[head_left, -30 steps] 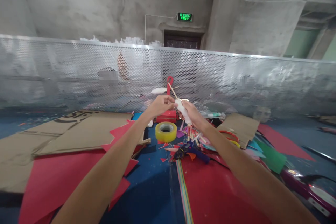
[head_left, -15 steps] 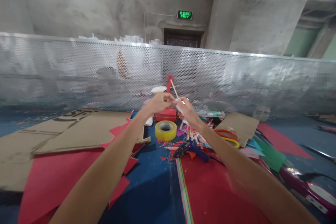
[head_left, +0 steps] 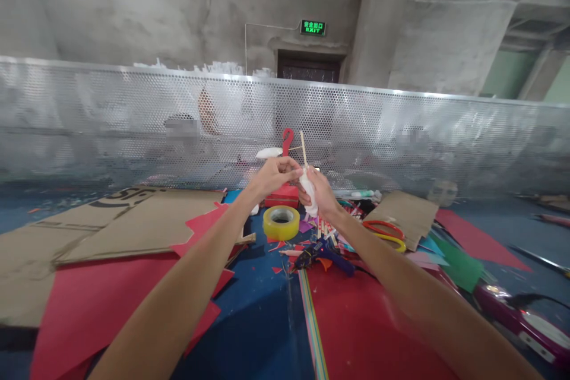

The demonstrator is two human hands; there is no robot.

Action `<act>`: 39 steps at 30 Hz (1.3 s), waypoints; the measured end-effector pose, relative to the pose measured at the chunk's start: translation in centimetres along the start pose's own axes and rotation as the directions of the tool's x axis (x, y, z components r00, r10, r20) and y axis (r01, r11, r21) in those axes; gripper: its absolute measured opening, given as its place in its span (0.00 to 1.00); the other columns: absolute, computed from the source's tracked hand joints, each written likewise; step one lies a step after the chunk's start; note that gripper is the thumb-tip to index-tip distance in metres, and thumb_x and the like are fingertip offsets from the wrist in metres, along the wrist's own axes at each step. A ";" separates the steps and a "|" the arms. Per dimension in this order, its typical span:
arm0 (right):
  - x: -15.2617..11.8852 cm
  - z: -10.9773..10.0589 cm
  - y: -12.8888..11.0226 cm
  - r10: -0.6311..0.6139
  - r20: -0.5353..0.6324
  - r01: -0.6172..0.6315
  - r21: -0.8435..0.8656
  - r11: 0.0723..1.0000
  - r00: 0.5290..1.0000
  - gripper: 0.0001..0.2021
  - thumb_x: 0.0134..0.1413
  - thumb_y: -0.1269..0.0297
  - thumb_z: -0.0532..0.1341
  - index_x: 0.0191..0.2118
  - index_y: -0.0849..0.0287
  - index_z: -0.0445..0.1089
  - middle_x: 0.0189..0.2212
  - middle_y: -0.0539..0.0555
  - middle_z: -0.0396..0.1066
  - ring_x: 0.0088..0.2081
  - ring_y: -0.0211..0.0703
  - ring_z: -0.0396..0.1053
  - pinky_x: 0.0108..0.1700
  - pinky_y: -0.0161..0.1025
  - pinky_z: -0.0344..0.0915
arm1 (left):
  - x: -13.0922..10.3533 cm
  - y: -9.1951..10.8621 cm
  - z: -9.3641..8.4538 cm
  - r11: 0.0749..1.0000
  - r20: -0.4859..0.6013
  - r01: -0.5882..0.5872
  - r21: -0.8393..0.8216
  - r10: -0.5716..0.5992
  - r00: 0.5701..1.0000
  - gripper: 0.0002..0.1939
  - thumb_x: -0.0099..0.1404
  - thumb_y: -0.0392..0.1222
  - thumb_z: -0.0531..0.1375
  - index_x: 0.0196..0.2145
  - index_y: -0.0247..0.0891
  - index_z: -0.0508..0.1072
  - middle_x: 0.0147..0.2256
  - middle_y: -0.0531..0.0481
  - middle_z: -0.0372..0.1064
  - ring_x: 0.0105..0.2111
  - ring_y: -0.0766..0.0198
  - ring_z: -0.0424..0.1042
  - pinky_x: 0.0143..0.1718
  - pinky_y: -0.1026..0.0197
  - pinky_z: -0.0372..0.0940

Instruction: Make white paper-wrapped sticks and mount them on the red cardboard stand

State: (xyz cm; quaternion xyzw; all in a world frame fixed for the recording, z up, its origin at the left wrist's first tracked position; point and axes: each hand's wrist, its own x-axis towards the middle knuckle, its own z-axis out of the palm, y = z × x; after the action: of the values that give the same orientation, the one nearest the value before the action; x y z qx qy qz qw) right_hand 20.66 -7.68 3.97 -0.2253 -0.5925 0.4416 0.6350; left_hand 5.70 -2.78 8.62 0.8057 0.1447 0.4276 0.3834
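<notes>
My right hand [head_left: 323,193] is closed round a soft white piece [head_left: 308,193], tissue-like or padded, from whose top a thin wooden stick [head_left: 304,149] points up. At the top of that piece, my left hand [head_left: 276,175] pinches its edge with thumb and fingers. Just behind the hands is a red box-like base [head_left: 282,195], with a red hooked upright [head_left: 287,141] above it. Another white, oval piece [head_left: 269,153] appears beside the upright, above my left hand. A roll of yellowish tape [head_left: 281,223] lies below the hands.
A blue glue gun [head_left: 327,254] rests by a red sheet [head_left: 369,320], near red-and-yellow-handled scissors [head_left: 392,237]. Cardboard [head_left: 146,219] and red paper cover the left. Paper scraps lie mid-table. A perforated metal screen [head_left: 240,124] stands behind; a purple device [head_left: 521,323] is at right.
The wooden stick has swung from leaning left to nearly upright. The white piece has turned with it and more of it shows below my fingers. Both hands stay in nearly the same place.
</notes>
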 end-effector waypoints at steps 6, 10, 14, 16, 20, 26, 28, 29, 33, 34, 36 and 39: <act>-0.4 0.5 0.0 -0.037 -0.078 0.033 -0.060 0.998 0.996 0.20 0.58 0.41 0.56 0.33 0.51 0.53 0.15 0.40 0.52 0.12 0.31 0.44 0.14 0.32 0.40 | 0.1 0.3 0.3 0.997 0.004 0.039 0.059 -0.039 0.999 0.12 0.57 0.47 0.67 0.30 0.35 0.73 0.24 0.51 0.71 0.25 0.67 0.69 0.31 0.62 0.63; -0.6 0.5 -0.3 -0.003 -0.055 0.000 -0.056 0.998 0.999 0.19 0.57 0.40 0.56 0.36 0.49 0.51 0.15 0.39 0.52 0.12 0.31 0.42 0.14 0.31 0.38 | 0.0 0.6 0.4 0.996 -0.020 0.072 0.049 -0.072 0.997 0.11 0.56 0.46 0.66 0.28 0.35 0.73 0.21 0.52 0.69 0.24 0.66 0.68 0.30 0.62 0.62; -0.7 0.3 -0.9 0.049 0.008 -0.049 -0.009 0.999 0.999 0.18 0.58 0.44 0.58 0.40 0.47 0.49 0.17 0.38 0.57 0.12 0.31 0.43 0.14 0.29 0.38 | -0.2 1.1 0.7 0.997 -0.029 0.065 0.052 -0.063 0.998 0.11 0.56 0.46 0.66 0.29 0.35 0.72 0.22 0.52 0.70 0.24 0.66 0.68 0.31 0.62 0.63; -0.7 0.3 -1.1 0.052 0.034 -0.052 0.005 0.999 0.998 0.18 0.59 0.45 0.58 0.41 0.46 0.48 0.19 0.39 0.62 0.12 0.31 0.44 0.14 0.28 0.38 | -0.3 1.1 0.8 0.999 0.009 0.038 0.031 -0.039 0.999 0.12 0.58 0.47 0.65 0.30 0.35 0.71 0.22 0.52 0.71 0.25 0.66 0.70 0.33 0.61 0.64; -0.6 0.1 -0.8 0.048 0.034 -0.047 -0.027 0.999 0.998 0.18 0.58 0.44 0.57 0.41 0.47 0.50 0.22 0.41 0.65 0.12 0.31 0.49 0.13 0.28 0.43 | -0.3 0.6 0.9 0.999 0.017 0.008 0.052 -0.009 1.000 0.13 0.60 0.49 0.64 0.31 0.36 0.70 0.22 0.52 0.71 0.25 0.65 0.70 0.33 0.61 0.64; -0.6 -0.2 -0.5 -0.011 -0.063 -0.001 -0.186 0.982 0.998 0.17 0.57 0.44 0.60 0.40 0.50 0.56 0.22 0.42 0.61 0.16 0.32 0.55 0.13 0.28 0.50 | 0.0 -0.2 0.9 0.990 -0.080 -0.002 0.139 0.014 0.997 0.12 0.58 0.48 0.64 0.30 0.36 0.71 0.22 0.54 0.67 0.24 0.67 0.66 0.29 0.64 0.61; -0.6 -0.3 -0.6 -0.072 -0.093 0.044 -0.273 0.961 0.993 0.17 0.55 0.47 0.63 0.40 0.51 0.60 0.25 0.44 0.63 0.19 0.33 0.58 0.16 0.29 0.57 | 0.1 -0.4 0.8 0.988 -0.107 -0.015 0.151 0.032 0.994 0.11 0.59 0.46 0.63 0.30 0.36 0.70 0.20 0.55 0.64 0.22 0.68 0.64 0.27 0.64 0.59; -0.6 -0.3 -0.7 -0.104 -0.103 0.067 -0.314 0.947 0.989 0.17 0.54 0.48 0.64 0.40 0.53 0.63 0.28 0.46 0.65 0.22 0.34 0.61 0.18 0.30 0.62 | 0.2 -0.5 0.7 0.986 -0.116 -0.026 0.166 0.046 0.992 0.09 0.59 0.45 0.63 0.30 0.36 0.70 0.20 0.55 0.63 0.22 0.68 0.63 0.26 0.64 0.58; -0.1 -0.7 -0.7 -0.169 -0.120 0.109 -0.395 0.912 0.978 0.17 0.50 0.51 0.66 0.40 0.57 0.71 0.36 0.53 0.70 0.34 0.41 0.67 0.30 0.35 0.70 | 0.2 -0.6 0.2 0.942 -0.120 -0.061 0.329 0.106 0.987 0.05 0.61 0.41 0.59 0.31 0.37 0.71 0.21 0.55 0.64 0.22 0.68 0.62 0.25 0.65 0.55; 0.1 -0.8 -0.7 -0.172 -0.119 0.109 -0.410 0.905 0.978 0.17 0.50 0.51 0.66 0.40 0.58 0.73 0.35 0.53 0.71 0.35 0.42 0.68 0.32 0.36 0.69 | 0.1 -0.6 0.2 0.925 -0.120 -0.062 0.375 0.115 0.986 0.05 0.61 0.41 0.59 0.31 0.37 0.72 0.21 0.55 0.64 0.22 0.68 0.61 0.25 0.65 0.54; 0.4 -1.0 -0.4 -0.192 -0.113 0.123 -0.444 0.887 0.975 0.16 0.51 0.51 0.66 0.39 0.59 0.74 0.33 0.52 0.72 0.35 0.42 0.68 0.34 0.36 0.67 | 0.0 -0.7 0.1 0.896 -0.128 -0.055 0.441 0.123 0.984 0.06 0.62 0.43 0.59 0.32 0.38 0.72 0.21 0.55 0.64 0.21 0.68 0.60 0.24 0.65 0.53; 0.6 -1.3 0.1 -0.229 -0.071 0.164 -0.497 0.852 0.971 0.15 0.55 0.51 0.62 0.36 0.59 0.74 0.30 0.51 0.71 0.33 0.40 0.67 0.33 0.34 0.63 | -0.2 -0.9 0.2 0.876 -0.139 -0.052 0.480 0.134 0.981 0.07 0.64 0.44 0.58 0.34 0.38 0.72 0.22 0.55 0.67 0.21 0.68 0.61 0.25 0.65 0.53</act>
State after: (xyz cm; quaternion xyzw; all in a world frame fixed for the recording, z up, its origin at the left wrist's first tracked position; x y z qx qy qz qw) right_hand 21.81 -6.86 3.99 -0.3441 -0.6627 0.1953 0.6359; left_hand 5.85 -2.37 7.79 0.8421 0.2376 0.4634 0.1400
